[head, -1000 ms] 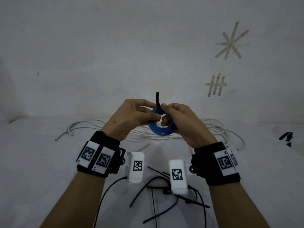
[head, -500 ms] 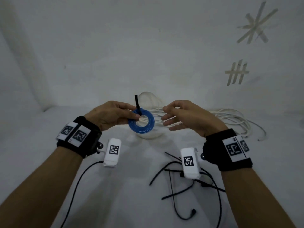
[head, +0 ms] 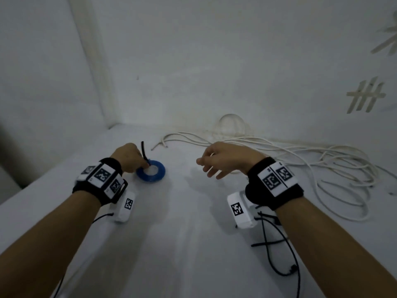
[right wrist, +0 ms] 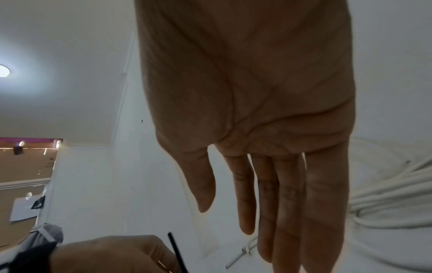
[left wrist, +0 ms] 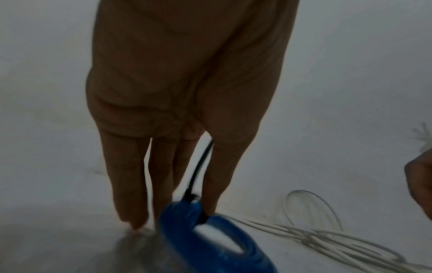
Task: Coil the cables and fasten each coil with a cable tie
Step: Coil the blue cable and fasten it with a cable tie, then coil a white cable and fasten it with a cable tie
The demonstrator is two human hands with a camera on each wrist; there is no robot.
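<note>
On the white table [head: 171, 244], left of centre, lies the blue cable coil [head: 151, 171], bound by a black cable tie [head: 144, 153] whose tail sticks up. Fingers of the left hand [head: 128, 157] pinch the coil at the tie. Well apart from it, the right hand [head: 223, 160] hovers with fingers loosely spread, holding nothing. Behind it sprawls a loose white cable [head: 300, 160]; spare black ties [head: 268, 237] lie under the right wrist.
</note>
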